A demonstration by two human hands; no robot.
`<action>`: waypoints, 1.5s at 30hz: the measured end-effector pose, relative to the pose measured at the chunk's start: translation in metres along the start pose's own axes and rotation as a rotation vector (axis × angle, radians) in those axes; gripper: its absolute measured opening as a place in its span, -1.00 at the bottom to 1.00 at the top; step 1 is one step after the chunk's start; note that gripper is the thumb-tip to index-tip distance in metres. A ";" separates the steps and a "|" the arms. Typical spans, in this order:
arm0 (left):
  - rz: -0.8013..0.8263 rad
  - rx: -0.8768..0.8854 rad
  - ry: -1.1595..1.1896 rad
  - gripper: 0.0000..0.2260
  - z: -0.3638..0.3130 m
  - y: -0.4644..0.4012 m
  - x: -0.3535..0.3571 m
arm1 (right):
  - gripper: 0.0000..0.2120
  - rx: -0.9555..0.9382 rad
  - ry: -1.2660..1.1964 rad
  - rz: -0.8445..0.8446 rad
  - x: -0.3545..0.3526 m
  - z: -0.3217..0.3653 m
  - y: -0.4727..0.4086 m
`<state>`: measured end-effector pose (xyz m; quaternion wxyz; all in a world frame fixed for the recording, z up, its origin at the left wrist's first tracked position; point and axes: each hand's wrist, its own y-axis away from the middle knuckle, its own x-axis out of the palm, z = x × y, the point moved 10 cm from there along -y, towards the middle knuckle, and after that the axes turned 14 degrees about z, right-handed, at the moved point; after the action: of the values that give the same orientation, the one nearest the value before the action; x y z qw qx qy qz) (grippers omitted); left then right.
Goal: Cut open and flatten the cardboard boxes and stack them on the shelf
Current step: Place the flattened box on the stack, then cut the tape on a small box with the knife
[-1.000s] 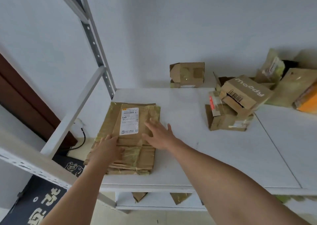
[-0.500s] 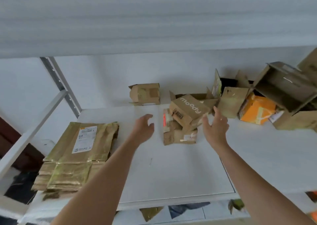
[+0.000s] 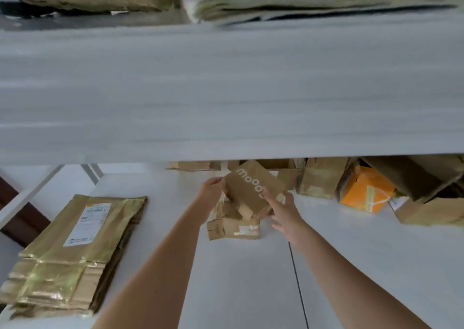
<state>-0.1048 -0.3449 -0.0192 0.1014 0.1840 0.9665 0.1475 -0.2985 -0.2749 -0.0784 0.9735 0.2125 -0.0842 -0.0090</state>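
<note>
Both hands, left hand (image 3: 212,188) and right hand (image 3: 281,210), are clasping the moody box (image 3: 253,186) at twelve o'clock; flattened boxes (image 3: 75,250) are lying stacked at eight o'clock, several uncut boxes (image 3: 324,180) waiting at two.

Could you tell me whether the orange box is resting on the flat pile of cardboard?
No, the orange box sits far right on the shelf, well apart from the flat pile at left.
</note>
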 end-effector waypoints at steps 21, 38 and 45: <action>0.478 -0.195 0.046 -0.58 0.052 0.076 0.261 | -0.11 -0.340 0.602 -0.391 -0.181 -0.033 0.198; -0.026 -0.261 -0.044 -0.37 0.051 0.034 0.376 | -0.23 0.097 1.305 -0.319 -0.428 -0.054 0.182; -0.168 -0.298 0.016 -0.53 0.051 0.053 0.382 | -0.45 0.069 1.925 -0.078 -0.437 -0.053 0.160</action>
<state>-0.4232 -0.1381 -0.1039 0.1317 0.0841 0.9467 0.2818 -0.7229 -0.0843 -0.1296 0.6176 0.1601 0.7573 0.1394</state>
